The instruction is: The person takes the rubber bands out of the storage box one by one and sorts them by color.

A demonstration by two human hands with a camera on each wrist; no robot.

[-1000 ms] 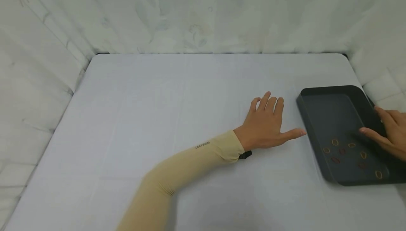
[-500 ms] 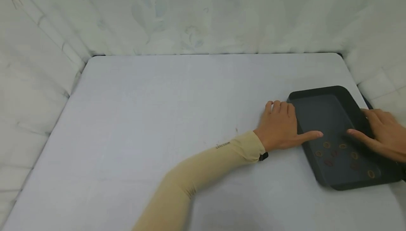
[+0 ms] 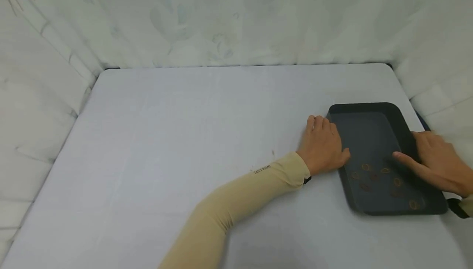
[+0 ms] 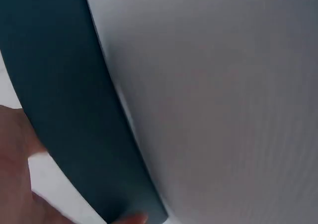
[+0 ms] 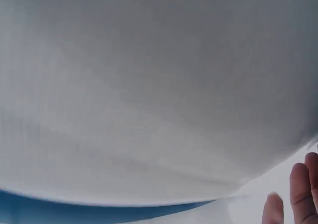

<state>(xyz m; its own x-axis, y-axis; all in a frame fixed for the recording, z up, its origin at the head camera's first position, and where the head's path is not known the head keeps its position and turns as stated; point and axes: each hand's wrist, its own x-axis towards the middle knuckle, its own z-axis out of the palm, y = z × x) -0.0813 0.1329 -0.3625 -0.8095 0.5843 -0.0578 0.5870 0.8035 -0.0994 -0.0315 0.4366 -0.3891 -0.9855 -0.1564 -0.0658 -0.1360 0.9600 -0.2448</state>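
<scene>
Tray: The dark tray [image 3: 369, 127] is on the right part of the white table [image 3: 177, 137], with its long sides running away from the person.
Loops: Small yellow and dark red loops [image 3: 385, 170] lie in the near part of the tray, apart from its far end.
Left arm: The tan sleeve [image 3: 210, 215] comes up from the bottom, bends at the elbow, then reaches to the right.
Left hand: The left hand [image 3: 322, 145] is at the tray's left wall, back up. Its thumb is bent at the rim and its fingers are bent outside. It grips the wall.
Left close-up: The tray's wall slants down, and a fingertip touches it near the bottom.
Right arm: Just a bit of sleeve and a black band [image 3: 457, 208] show at the right edge.
Right hand: The right hand [image 3: 439, 160] is at the tray's right wall. Its thumb points left over the inside and its fingers are outside. The hand is spread, not curled round anything.
Right close-up: Straight fingers show in the bottom corner. I cannot tell what the blue strip [image 5: 99, 212] is.
</scene>
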